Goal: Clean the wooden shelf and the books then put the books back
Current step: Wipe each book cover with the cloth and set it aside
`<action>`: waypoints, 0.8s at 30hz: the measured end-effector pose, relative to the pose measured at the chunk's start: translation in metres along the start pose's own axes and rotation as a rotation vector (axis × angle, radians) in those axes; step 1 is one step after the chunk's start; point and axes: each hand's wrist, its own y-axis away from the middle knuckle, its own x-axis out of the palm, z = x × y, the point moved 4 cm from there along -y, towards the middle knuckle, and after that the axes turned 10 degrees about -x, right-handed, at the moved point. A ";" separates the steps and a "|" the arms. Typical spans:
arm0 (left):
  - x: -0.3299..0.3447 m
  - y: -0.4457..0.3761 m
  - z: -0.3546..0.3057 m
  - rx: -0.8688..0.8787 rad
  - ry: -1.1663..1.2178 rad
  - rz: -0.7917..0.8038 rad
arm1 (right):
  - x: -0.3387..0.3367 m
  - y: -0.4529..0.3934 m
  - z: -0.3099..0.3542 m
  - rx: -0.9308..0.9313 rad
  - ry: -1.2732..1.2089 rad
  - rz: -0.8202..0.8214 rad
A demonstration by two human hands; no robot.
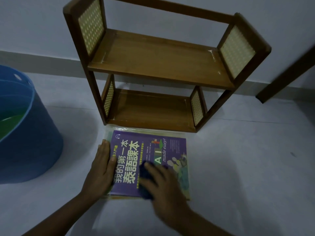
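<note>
A small wooden shelf point(158, 63) with two bare boards and woven side panels stands on the floor against the wall. In front of it lies a stack of books; the top one is a purple book point(136, 150) with large white characters. My left hand point(102, 166) lies flat with straight fingers on the book's left edge. My right hand point(162, 183) presses a dark blue cloth point(144, 176) onto the purple cover, its fingers over the cloth. The books underneath show only as thin edges.
A large blue bucket point(25, 133) stands on the floor at the left, something green inside. A dark wooden leg or frame point(286, 74) slants down at the far right. Pale floor lies around the books.
</note>
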 end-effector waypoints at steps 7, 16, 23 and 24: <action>-0.003 0.001 -0.005 -0.048 0.050 -0.004 | -0.019 0.023 -0.056 -0.097 -0.022 0.071; 0.052 0.048 -0.070 0.606 -0.764 0.213 | -0.075 0.036 -0.117 0.002 -0.192 0.104; 0.061 0.047 -0.068 0.479 -0.985 0.256 | -0.038 0.046 -0.099 0.421 -0.471 -0.055; 0.063 0.049 -0.069 0.529 -1.020 0.258 | -0.039 0.045 -0.101 0.481 -0.498 -0.078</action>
